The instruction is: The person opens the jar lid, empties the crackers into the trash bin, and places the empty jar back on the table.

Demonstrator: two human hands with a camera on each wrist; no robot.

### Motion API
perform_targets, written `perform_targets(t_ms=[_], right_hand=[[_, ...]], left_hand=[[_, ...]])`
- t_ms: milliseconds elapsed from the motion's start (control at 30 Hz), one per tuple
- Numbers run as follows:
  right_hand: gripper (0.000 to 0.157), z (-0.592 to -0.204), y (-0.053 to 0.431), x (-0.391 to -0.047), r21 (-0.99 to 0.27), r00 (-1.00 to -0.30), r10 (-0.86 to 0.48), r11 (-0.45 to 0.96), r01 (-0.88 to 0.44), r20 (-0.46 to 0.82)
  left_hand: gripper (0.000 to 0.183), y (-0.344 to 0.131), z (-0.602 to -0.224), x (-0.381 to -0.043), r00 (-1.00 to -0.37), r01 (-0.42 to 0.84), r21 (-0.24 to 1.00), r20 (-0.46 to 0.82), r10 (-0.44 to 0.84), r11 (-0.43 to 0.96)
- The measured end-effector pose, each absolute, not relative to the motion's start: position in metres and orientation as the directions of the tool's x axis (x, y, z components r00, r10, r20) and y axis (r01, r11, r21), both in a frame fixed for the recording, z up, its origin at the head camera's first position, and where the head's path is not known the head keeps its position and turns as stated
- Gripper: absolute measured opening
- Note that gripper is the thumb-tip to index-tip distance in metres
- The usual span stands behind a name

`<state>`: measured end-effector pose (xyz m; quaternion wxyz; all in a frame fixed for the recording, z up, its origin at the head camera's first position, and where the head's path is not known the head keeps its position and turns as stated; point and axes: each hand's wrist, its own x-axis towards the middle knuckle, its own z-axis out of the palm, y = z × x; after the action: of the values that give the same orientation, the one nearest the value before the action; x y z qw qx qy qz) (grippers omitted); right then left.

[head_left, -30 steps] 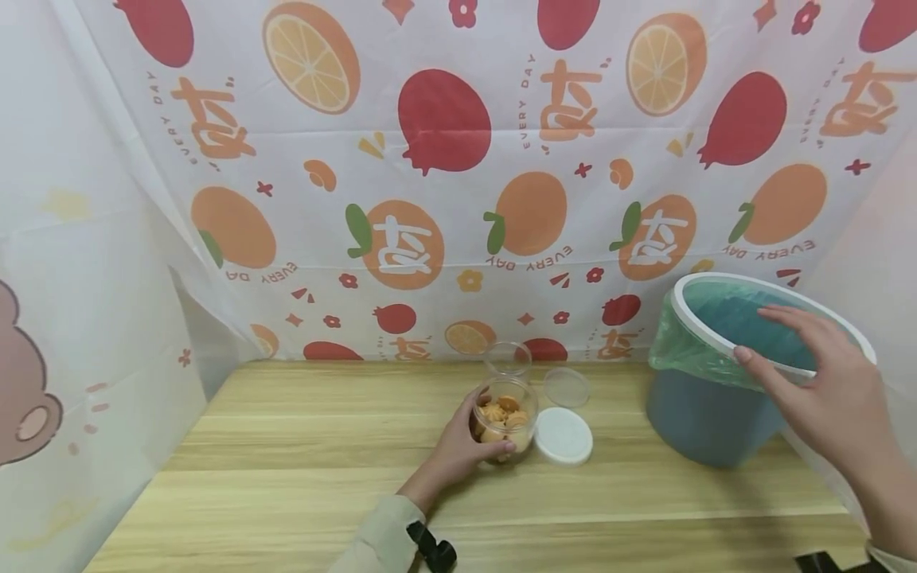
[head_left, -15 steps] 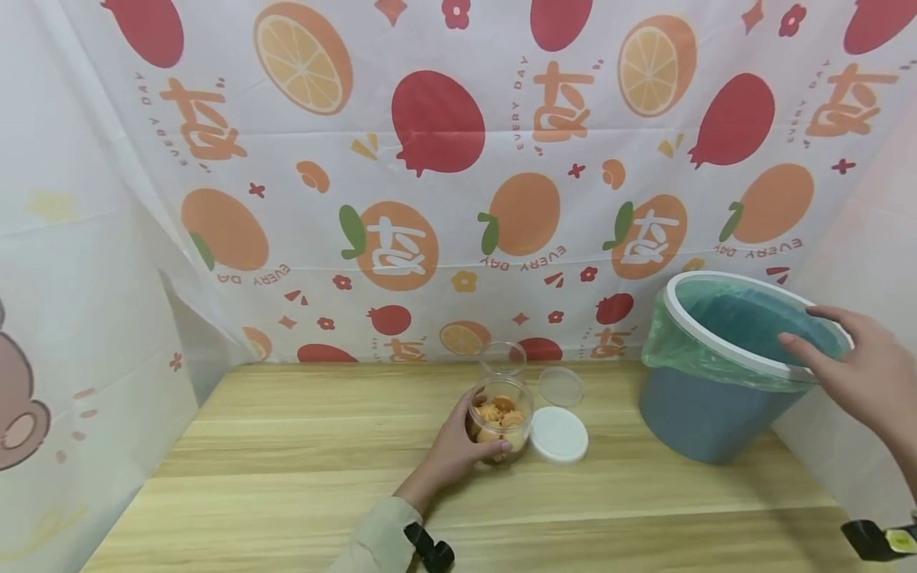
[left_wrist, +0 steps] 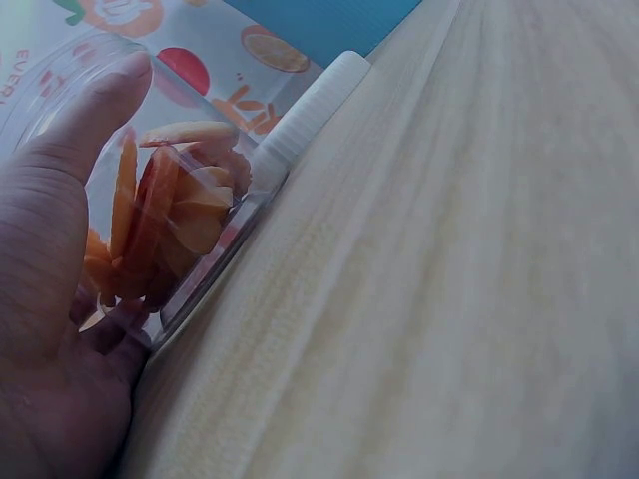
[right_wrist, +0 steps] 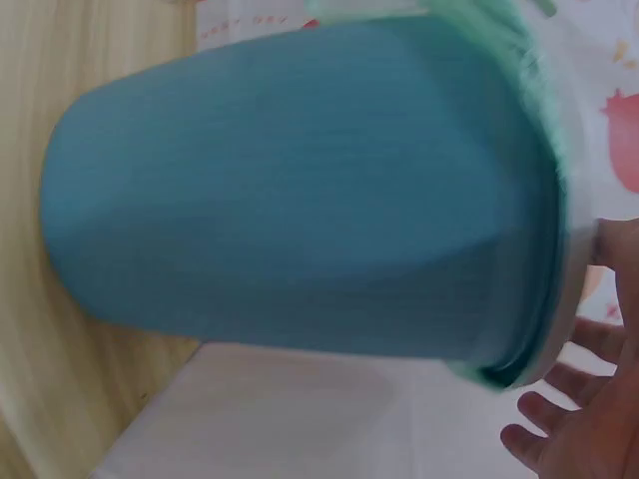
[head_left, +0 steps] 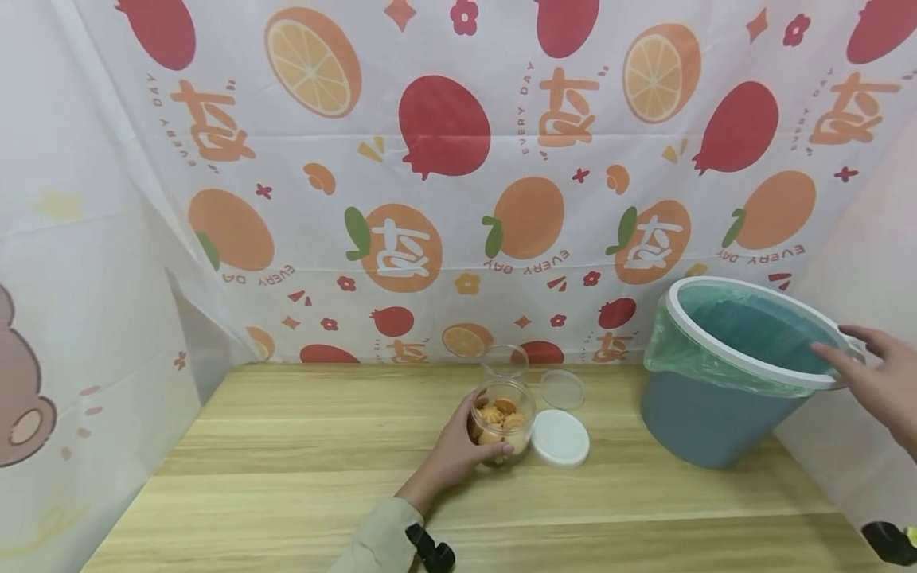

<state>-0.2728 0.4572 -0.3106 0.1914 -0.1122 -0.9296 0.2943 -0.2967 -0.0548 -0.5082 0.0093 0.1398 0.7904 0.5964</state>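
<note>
In the head view my left hand (head_left: pixel 458 446) grips a clear round jar (head_left: pixel 519 442) around its near left side, thumb across the front. Piped cookies (head_left: pixel 505 415) fill its lower part, and the left wrist view shows these cookies (left_wrist: pixel 185 195) through the wall. The jar's mouth is uncovered, and its base stands on the table. At the far right my right hand (head_left: pixel 884 386) is at the rim of a blue waste bin (head_left: pixel 716 422). Its thumb reaches over the rim; in the right wrist view the other fingers (right_wrist: pixel 574 384) are loosely spread beside the rim.
A white screw lid (head_left: pixel 561 438) lies against the jar's right side. Behind it are a clear disc (head_left: pixel 563 388) and a clear ring-like lid (head_left: pixel 506 360) near the printed backdrop (head_left: pixel 444 239). A green bag (head_left: pixel 680 350) lines the bin under its white rim.
My right hand has moved right, from above the bin's opening to its right rim. The left hand stays on the jar, and the bin stands where it was.
</note>
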Motion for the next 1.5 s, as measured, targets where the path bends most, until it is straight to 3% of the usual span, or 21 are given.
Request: perform_targets(t_ms=[633,1100,1333,1500], right_hand=[[0.08,-0.332,0.466,-0.274,-0.622,-0.919,0.275,0.782,0.043,0.282],[0.087,-0.33,0.476,-0.275,-0.629,-0.958,0.203,0.777,0.033,0.201],[0.085,-0.328,0.475,-0.273,-0.582,-0.951,0.192,0.813,0.017,0.241],[0.092,-0.328,0.47,-0.279,-0.647,-0.959,0.208,0.762,0.035,0.193]], left_hand=[[0.101,-0.055,-0.508,-0.296,-0.96,0.2,0.952,0.143,0.242,0.233],[0.1,-0.051,-0.509,-0.299,-0.96,0.215,0.946,0.16,0.229,0.242],[0.1,-0.048,-0.51,-0.299,-0.962,0.261,0.934,0.23,0.149,0.244],[0.102,-0.052,-0.511,-0.297,-0.963,0.267,0.927,0.243,0.121,0.265]])
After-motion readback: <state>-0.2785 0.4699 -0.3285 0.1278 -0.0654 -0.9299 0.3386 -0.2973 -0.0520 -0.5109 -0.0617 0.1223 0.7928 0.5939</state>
